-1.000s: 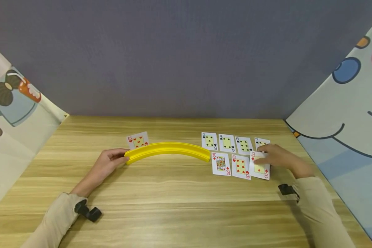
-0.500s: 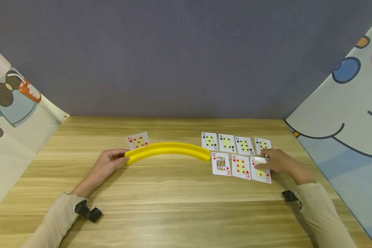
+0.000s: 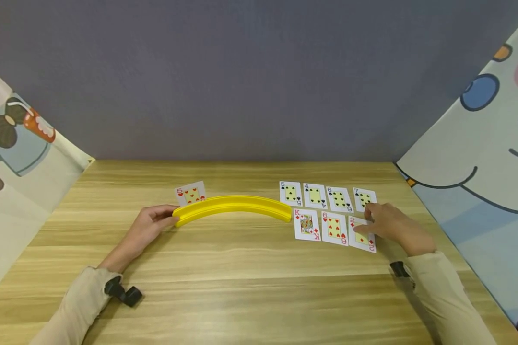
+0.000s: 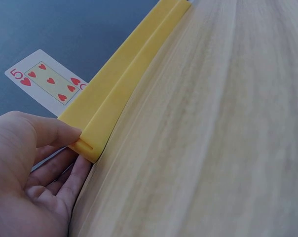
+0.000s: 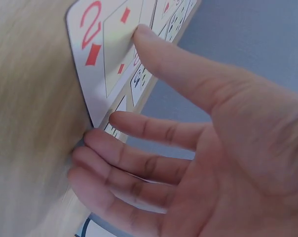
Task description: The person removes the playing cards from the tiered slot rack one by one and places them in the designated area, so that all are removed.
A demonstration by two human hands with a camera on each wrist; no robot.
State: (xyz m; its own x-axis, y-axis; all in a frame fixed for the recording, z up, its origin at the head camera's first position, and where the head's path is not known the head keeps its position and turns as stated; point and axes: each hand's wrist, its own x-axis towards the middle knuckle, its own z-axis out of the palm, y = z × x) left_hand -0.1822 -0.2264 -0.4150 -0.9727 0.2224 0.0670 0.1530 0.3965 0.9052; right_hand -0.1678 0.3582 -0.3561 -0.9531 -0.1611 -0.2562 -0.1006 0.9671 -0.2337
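My left hand (image 3: 153, 225) pinches the left end of a curved yellow playing card holder (image 3: 233, 203), thumb on its front and fingers behind, as the left wrist view confirms. A five of hearts (image 3: 192, 194) stands in the holder near that end, its lower part hidden by it. At the right, my right hand (image 3: 393, 227) is over the two of diamonds (image 3: 364, 243). In the right wrist view the thumb (image 5: 161, 54) is at this card's face, while the other fingers lie loosely bent past its edge, close to the table.
Beside the two of diamonds lie a six of hearts (image 3: 334, 228) and a king of diamonds (image 3: 306, 224). Behind them runs a row of spades: five (image 3: 290, 193), four (image 3: 314, 195), six (image 3: 339, 199) and seven (image 3: 364, 197). A grey partition (image 3: 250, 86) closes the wooden table's (image 3: 224, 297) back.
The two of diamonds has shifted slightly toward the front and now lies beside the six of hearts. My right hand has loosened around it. The left hand keeps its pinch on the card holder.
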